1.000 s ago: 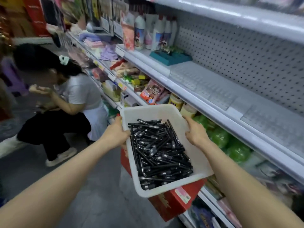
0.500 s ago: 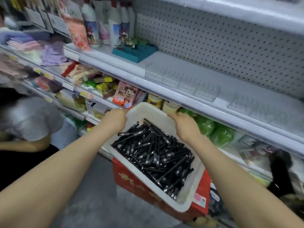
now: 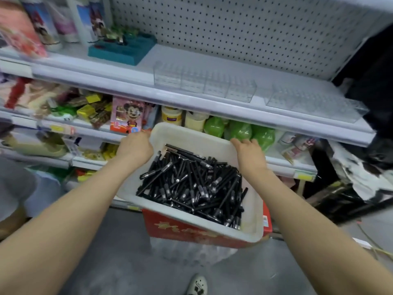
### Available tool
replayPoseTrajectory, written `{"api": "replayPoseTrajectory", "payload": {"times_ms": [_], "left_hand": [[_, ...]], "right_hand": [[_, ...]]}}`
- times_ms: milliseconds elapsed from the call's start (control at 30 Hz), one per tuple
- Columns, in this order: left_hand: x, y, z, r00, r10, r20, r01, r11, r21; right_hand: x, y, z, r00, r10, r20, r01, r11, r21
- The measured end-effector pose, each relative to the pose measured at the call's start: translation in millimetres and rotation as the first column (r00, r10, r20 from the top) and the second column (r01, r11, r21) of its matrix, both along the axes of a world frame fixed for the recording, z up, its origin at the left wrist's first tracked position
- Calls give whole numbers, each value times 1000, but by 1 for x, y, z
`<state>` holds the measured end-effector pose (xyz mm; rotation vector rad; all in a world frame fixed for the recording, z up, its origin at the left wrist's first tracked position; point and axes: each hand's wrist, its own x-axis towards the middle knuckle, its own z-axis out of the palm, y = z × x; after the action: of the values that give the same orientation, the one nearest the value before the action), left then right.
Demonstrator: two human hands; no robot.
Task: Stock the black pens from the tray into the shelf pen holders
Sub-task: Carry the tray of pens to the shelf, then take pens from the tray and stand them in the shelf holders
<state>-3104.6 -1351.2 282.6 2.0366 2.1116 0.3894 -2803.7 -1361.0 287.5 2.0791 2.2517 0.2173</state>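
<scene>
Left hand: My left hand [image 3: 136, 149] grips the far left corner of the white tray [image 3: 191, 133]. I cannot see the fingertips.
Right hand: My right hand [image 3: 249, 155] holds the far right rim, with its fingers curled over the edge. The two hands are apart, one at each corner.
Tray: It sits tilted on top of a red box [image 3: 191, 228], low in front of the shelves.
Black pens: The black pens [image 3: 191, 184] lie in a messy pile in the tray. None is in a hand.
Pen holders: The clear pen holders [image 3: 204, 84] stand in a row on the shelf [image 3: 191, 103] just above the tray. I see no pens in them.
What changed: A second ago I looked down the aisle and the holders were off to the side. Now I face the shelf, and the tray has turned with me. Both hands kept their hold.
What it means: I think the tray is in a good spot now. No pen is stocked yet. Next, one hand should let go and pick up pens.
</scene>
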Motion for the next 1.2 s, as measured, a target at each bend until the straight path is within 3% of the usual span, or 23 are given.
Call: {"api": "replayPoseTrajectory", "payload": {"times_ms": [167,300,400,500,633,767,867,1000,1133,1200], "left_hand": [[0,-9,-2,999,-4,44,5,1000,-14],[0,-8,-1,998,3,60,-1,999,-39],[0,-7,3,999,-8,47,11,997,-70],[-3,-2,6,999,-28,29,30,995,-94],[-9,7,11,999,-48,-10,47,995,-83],[-10,21,27,998,-50,27,47,992,116],[-6,34,48,993,-87,77,58,946,320],[-6,57,73,971,-165,170,72,889,453],[-20,99,91,943,-240,229,103,868,486],[-27,122,97,936,-220,274,91,905,415]], "right_hand": [[-7,16,3,998,-26,-57,27,1000,16],[-37,16,6,985,153,-74,-143,982,124],[-64,17,0,969,159,-187,-172,983,-56],[-75,16,-6,979,148,-140,-178,956,-233],[-77,24,0,972,164,-169,-204,945,-255],[-80,45,40,925,167,-340,-238,955,-176],[-81,58,79,806,165,-568,-267,958,-102],[-82,73,117,538,109,-836,-238,971,-26],[-86,94,149,204,51,-978,-132,991,24],[-89,105,163,60,60,-996,-45,997,57]]}}
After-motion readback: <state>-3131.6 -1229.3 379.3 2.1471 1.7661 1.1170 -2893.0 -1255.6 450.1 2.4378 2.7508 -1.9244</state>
